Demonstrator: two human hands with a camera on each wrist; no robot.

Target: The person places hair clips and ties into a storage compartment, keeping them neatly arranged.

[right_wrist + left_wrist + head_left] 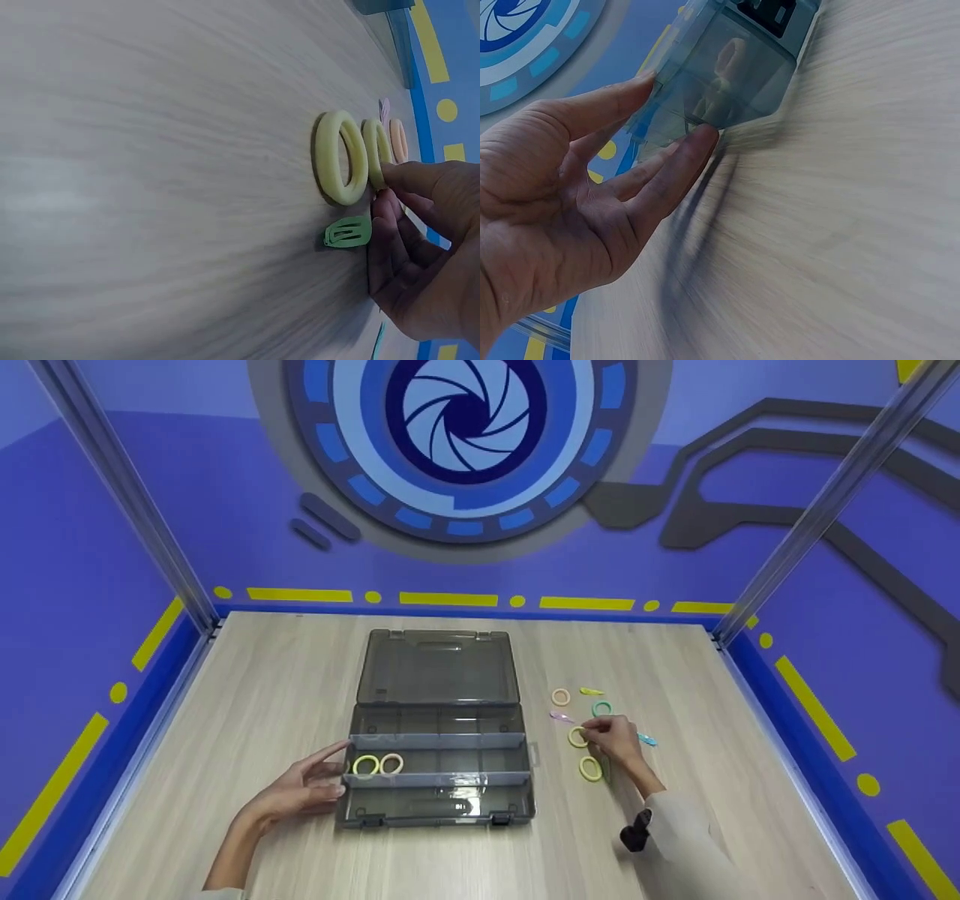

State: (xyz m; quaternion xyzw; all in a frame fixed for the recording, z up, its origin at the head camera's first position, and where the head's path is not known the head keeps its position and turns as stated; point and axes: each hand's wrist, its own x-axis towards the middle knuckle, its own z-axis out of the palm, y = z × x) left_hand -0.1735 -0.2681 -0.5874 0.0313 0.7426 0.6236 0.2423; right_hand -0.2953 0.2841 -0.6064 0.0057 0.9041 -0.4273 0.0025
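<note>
A grey see-through divided storage box (pixel 435 801) lies with its lid (pixel 439 667) folded back. Two hair ties, one yellow (pixel 356 769) and one peach (pixel 383 770), are in the left of its middle row. My left hand (pixel 289 796) touches the box's left side with thumb and extended fingers; the left wrist view shows the fingertips (pixel 703 136) against the wall. To the right of the box, my right hand (pixel 619 741) pinches the edge of a yellow hair tie (pixel 373 146) at the table. Another yellow hair tie (pixel 328 161) and a green snap hair clip (pixel 358 232) lie close by.
Around the right hand are a peach hair tie (pixel 553 699), a green hair tie (pixel 595 707), and yellow (pixel 591 691), purple (pixel 560 716) and blue (pixel 647 740) hair clips. A blue printed wall (pixel 465 574) closes the back of the wooden table (pixel 285 690).
</note>
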